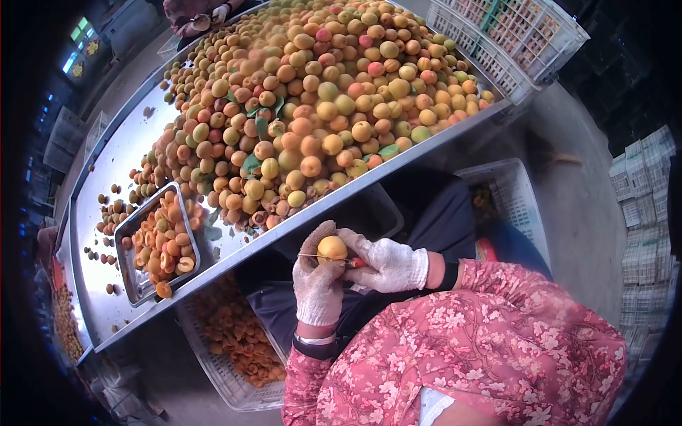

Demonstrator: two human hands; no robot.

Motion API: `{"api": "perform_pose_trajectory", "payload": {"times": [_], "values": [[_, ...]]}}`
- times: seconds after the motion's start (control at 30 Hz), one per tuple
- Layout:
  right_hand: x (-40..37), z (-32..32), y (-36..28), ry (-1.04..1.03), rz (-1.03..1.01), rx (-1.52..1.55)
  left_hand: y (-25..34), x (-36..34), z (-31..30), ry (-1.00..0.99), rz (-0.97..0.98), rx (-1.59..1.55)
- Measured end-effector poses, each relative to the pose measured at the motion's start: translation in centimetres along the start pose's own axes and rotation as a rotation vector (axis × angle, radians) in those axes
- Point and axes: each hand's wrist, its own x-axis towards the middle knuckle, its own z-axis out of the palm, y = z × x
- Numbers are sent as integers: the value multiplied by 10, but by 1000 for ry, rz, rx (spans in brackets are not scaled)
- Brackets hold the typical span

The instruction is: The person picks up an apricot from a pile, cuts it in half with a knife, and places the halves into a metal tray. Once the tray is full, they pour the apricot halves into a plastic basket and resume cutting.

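Note:
Both my hands wear soiled white knit gloves and meet over my lap, just off the table's near edge. My left hand [317, 284] is closed around a yellow apricot [332, 249]. In my right hand [389, 264] is a small knife with a red handle [358, 263], its thin blade lying across the lower side of the apricot. The right fingertips come right up to the fruit. Beyond the hands, a large heap of apricots [310, 167] covers much of the metal table, with a few green leaves among them.
A metal tray [197, 273] of halved apricots sits on the table [91, 206] to the left. Below it stands a crate [213, 369] of apricot halves. Another crate [522, 188] is beside my right leg. White crates [543, 42] stand at the table's right end. Across the table is another person's gloved hand [221, 12].

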Motion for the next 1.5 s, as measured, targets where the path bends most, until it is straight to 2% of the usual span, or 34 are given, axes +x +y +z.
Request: {"api": "perform_pose_trajectory", "payload": {"times": [0.2,0.27,0.4,0.47,0.5,0.6,0.7,0.83,0.9,0.93,1.0,1.03,1.13,1.27,1.33,1.4,1.5], "values": [[1,3,6,47,-86,102,1,-1,-1,-12,11,16],[1,-1,-3,-40,76,248,-1,0,-3,-20,28,38],[2,-1,-4,-52,113,296,-3,1,-6,-10,17,57],[7,-6,-11,-34,228,667,-5,0,-9,93,-61,25],[10,-1,-2,-1,86,553,-4,0,-9,93,-63,25],[11,0,7,-67,146,479,-4,3,-8,71,-22,7],[13,0,7,-53,97,333,-5,4,-10,-8,21,1],[12,3,6,-32,97,345,-7,6,-12,60,14,-17],[14,6,10,131,-66,485,-5,6,-10,98,-2,-12],[14,-1,-1,131,-68,484,-3,5,-8,121,-18,-6],[12,-24,-30,102,388,770,-1,5,-4,141,-32,2],[14,-28,-34,144,424,808,-1,4,-3,131,-31,6],[21,-26,-27,345,274,899,-5,3,-5,104,-41,19],[35,-38,-40,494,189,877,-3,1,-1,73,-81,70],[46,-42,-48,640,-3,894,-2,-1,2,69,-91,86],[52,-48,-56,658,-1,928,-2,-2,5,66,-106,100],[58,-52,-66,633,-122,912,-3,-2,10,30,-121,121]]}}
